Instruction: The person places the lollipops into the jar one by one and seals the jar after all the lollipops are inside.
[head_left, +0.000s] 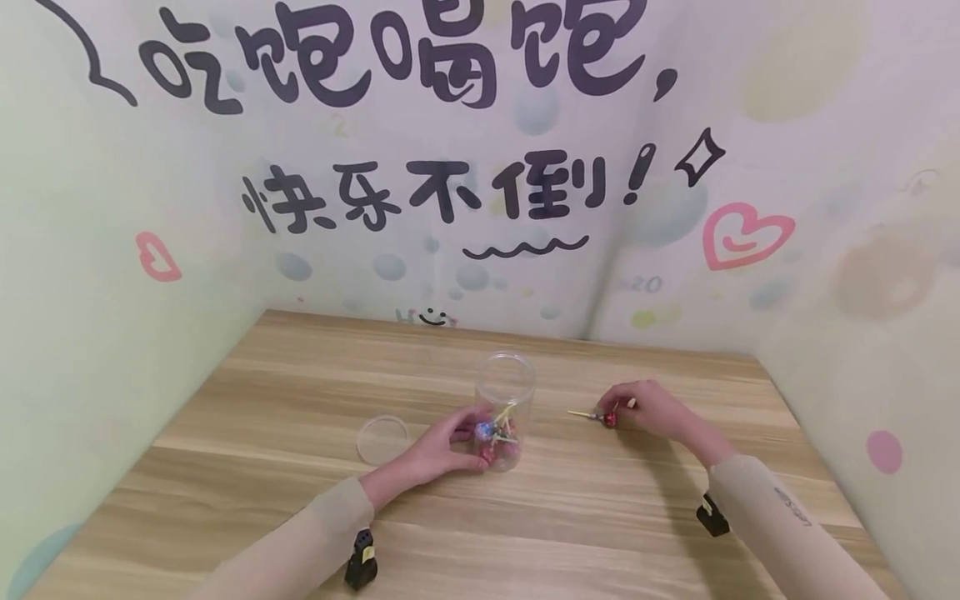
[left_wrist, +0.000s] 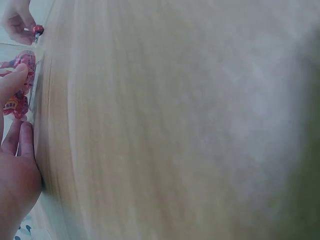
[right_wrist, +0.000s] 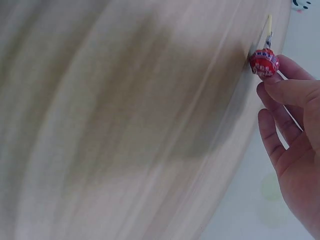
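Observation:
A clear plastic jar stands upright on the table, with several wrapped lollipops at its bottom. My left hand holds the jar low on its left side, thumb in front and fingers behind. In the left wrist view the thumb lies over red wrappers seen through the jar wall. To the right of the jar, my right hand pinches a red-wrapped lollipop by its round head. Its pale yellow stick points left toward the jar.
A round clear lid lies flat on the wooden table, left of the jar and close to my left forearm. White printed walls border the table at the back and sides. Both wrists carry small black devices.

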